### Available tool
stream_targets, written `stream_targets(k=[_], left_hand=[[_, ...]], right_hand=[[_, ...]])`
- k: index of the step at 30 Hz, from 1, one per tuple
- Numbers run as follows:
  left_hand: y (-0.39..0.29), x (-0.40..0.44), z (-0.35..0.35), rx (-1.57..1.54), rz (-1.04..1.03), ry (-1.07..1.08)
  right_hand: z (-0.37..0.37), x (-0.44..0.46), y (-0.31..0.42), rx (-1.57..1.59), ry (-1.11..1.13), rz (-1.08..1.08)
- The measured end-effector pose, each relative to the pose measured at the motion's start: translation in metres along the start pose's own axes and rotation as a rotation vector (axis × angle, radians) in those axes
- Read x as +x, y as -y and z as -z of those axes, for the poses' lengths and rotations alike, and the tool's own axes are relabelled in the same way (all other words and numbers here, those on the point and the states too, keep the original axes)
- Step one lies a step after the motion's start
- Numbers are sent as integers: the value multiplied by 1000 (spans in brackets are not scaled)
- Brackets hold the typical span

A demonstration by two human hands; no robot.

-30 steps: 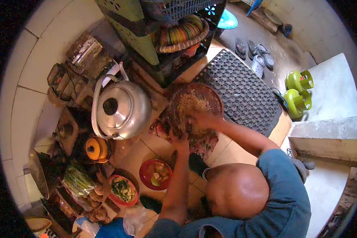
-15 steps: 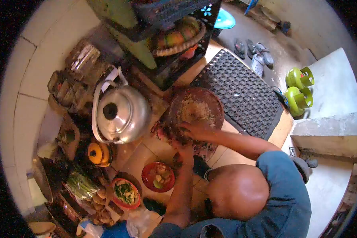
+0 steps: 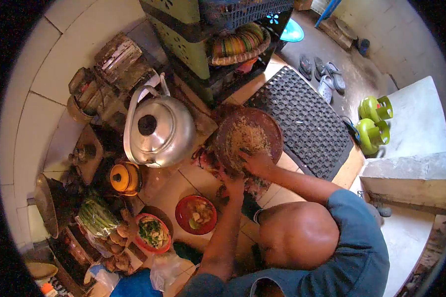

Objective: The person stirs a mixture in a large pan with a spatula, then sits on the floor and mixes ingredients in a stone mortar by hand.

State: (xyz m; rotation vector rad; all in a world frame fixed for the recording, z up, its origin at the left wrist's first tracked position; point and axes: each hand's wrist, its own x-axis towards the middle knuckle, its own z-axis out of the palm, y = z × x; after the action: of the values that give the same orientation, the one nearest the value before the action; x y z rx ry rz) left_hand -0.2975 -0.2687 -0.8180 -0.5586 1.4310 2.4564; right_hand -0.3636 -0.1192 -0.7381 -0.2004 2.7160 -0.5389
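A wide brown mortar bowl [image 3: 276, 129] stands on the floor, holding a crumbly, pale, grated-looking mixture [image 3: 248, 138]. My right hand [image 3: 257, 162] reaches into its near side, fingers curled down into the mixture; whatever they grip is hidden. At the near left rim, my left hand [image 3: 231, 182] grips the bowl, its fingertips partly out of sight. Close to my left forearm sits a red plate [image 3: 182, 218] with pale pieces and something green in liquid. Farther left is a red-rimmed dish [image 3: 168, 243] of chopped greens and pale bits.
A large metal kettle [image 3: 176, 136] and a small orange lidded pot [image 3: 125, 179] stand to the left. Bagged green vegetables [image 3: 98, 218] lie lower left. A black rubber mat [image 3: 302, 123] lies beyond the bowl, with sandals [image 3: 326, 88] and green gas cylinders [image 3: 371, 136] farther off.
My right hand has shifted slightly rightward within the bowl, its fingers still in the mixture. My left hand stays at the rim. The whole view has tilted a little.
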Motion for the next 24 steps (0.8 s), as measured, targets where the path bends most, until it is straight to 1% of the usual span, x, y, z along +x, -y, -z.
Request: stream_targets(k=[1,2,3,4,5,6,8,9,10,11,12,13,14,15,17,18,19,20,21,24], left_hand=[[-3,-3,-3,54,-12,-24],[-12,-8,-9,73,33,-63],[-12,-6,-9,139,-3,-59],[-11,-3,-9,204,-40,-57],[5,9,3,313,-156,-17],[16,16,10,419,-272,24],[17,25,7,356,-176,-15],[20,21,11,330,-113,-43],[30,22,22,58,-5,-2],[45,33,34,-222,92,44],[44,34,36,-265,105,52],[42,35,37,-308,118,59],[27,21,25,-116,48,26],[18,12,18,75,-17,-9],[31,10,28,-196,54,-29],[36,14,24,-188,54,-19],[34,16,17,-180,54,-9],[12,8,6,-14,29,3],[-2,1,2,153,4,10],[-2,3,9,135,95,-11]], right_hand=[[2,-8,5,-13,-155,36],[1,-4,-1,-42,-199,50],[3,-1,-4,-72,-243,63],[12,17,-17,-56,-186,62],[21,34,-30,-39,-130,60],[35,51,-38,42,-88,60],[67,88,-48,194,-18,69],[60,85,-43,242,-13,64],[54,81,-37,289,-8,59],[37,63,-21,290,-54,56],[28,33,-2,232,-62,82],[14,18,6,147,-164,97],[-1,2,12,60,-269,103],[-32,2,2,-57,-461,95],[-27,-7,6,-85,-366,-11],[1,6,-5,-3,-107,-99],[29,17,-9,103,23,-145],[58,27,-13,200,150,-202],[78,35,-22,315,156,-218],[115,44,-53,645,174,-269]])
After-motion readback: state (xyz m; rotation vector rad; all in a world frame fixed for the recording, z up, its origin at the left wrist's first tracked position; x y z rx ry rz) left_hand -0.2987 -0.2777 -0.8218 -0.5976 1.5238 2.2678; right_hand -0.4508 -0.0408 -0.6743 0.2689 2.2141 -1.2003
